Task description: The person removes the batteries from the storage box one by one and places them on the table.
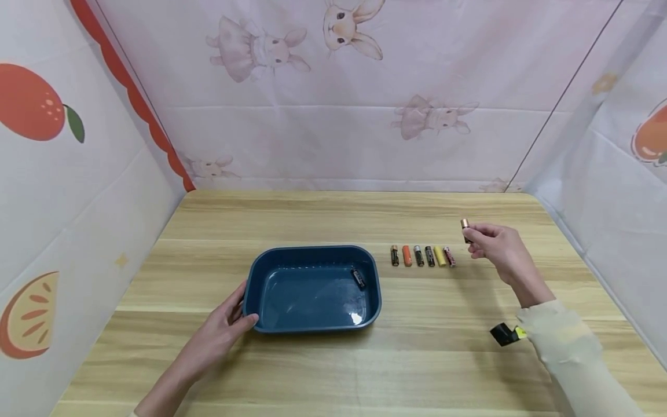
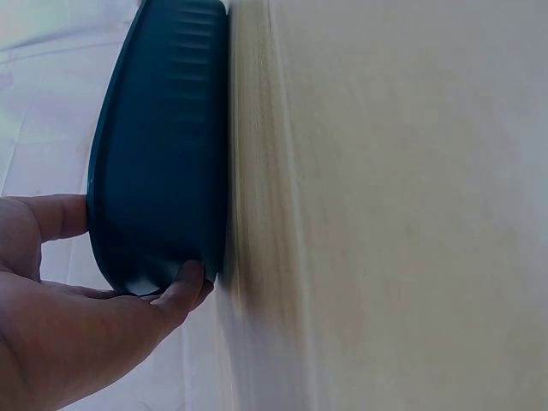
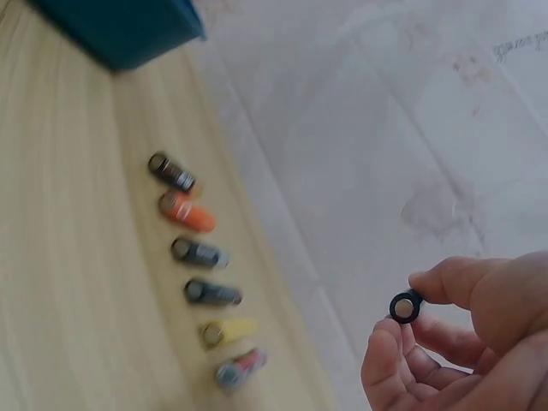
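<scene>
My left hand (image 1: 223, 325) grips the left end of a dark blue rectangular basin (image 1: 312, 330), thumb at the near left corner of the rim and fingers along the outer wall. Inside the basin, toward its right end, lies one black battery (image 1: 358, 278). My right hand (image 1: 497, 249) pinches a black battery with a copper-coloured end (image 1: 465, 229) between thumb and fingers, above the table's right side. The right wrist view shows the flat end of this held battery (image 3: 405, 306). Between basin and right hand, several batteries lie in a row, among them an orange one (image 1: 407, 256) and a yellow one (image 1: 440, 256).
A small black object with a yellow-green part (image 1: 504, 334) lies on the wooden table (image 1: 417, 370) beside the right forearm, partly covered by the sleeve. Fabric walls (image 1: 333, 145) printed with rabbits and fruit stand behind the table and at both sides.
</scene>
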Tool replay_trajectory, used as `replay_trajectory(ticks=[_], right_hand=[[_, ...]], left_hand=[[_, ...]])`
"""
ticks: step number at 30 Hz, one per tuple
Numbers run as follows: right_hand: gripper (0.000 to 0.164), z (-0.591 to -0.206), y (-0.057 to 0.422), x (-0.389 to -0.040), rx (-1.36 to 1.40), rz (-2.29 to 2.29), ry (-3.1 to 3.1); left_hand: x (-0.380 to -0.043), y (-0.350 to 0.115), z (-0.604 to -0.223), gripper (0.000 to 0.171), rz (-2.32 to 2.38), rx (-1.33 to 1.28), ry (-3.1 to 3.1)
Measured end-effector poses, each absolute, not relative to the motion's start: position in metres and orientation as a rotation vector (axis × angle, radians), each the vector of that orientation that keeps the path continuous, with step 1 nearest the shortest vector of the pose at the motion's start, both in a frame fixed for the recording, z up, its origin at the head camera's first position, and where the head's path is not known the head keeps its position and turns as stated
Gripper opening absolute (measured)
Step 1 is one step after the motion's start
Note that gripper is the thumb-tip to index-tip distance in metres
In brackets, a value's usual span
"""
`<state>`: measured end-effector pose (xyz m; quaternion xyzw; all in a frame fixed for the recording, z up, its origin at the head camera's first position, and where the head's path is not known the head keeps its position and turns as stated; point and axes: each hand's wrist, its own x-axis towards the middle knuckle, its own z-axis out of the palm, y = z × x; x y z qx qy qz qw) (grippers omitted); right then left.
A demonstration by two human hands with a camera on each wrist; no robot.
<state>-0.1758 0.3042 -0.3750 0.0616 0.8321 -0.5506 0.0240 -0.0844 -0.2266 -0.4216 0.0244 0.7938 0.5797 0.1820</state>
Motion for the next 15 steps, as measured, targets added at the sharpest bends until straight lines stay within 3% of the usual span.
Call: replay_trajectory(ticks=[15], right_hand=[[0.045,-0.424,0.319,-0.182,0.300,-1.363,2.710]], left_hand=[[-0.084,-0.227,-0.420,0.081,1.631,0.051,2.244]])
